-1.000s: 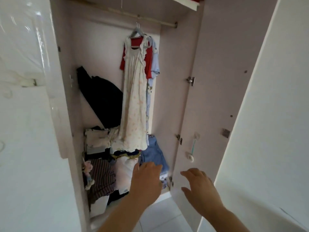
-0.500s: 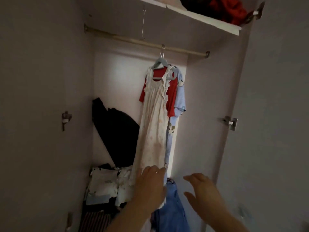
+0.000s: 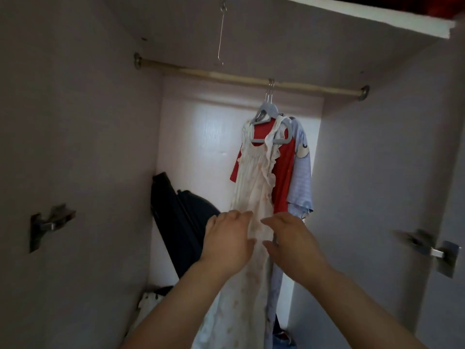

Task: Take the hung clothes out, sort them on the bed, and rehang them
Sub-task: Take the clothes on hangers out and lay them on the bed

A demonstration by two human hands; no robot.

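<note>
Both hands reach in, fingers spread and holding nothing — left hand point(image 3: 227, 244) and right hand point(image 3: 293, 241) flank the cream ruffled dress point(image 3: 254, 187). It hangs at twelve o'clock from the closet rod point(image 3: 214, 75), red shirt point(image 3: 283, 177) and blue striped shirt point(image 3: 300, 182) behind.

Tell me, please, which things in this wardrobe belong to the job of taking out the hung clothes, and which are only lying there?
Part of the job:
- white dress
- red shirt
- blue striped shirt
- grey hangers
- rail
- left hand and right hand, both open by the dress

Just lying about:
- dark bag
- wire hook
- door hinges
</note>
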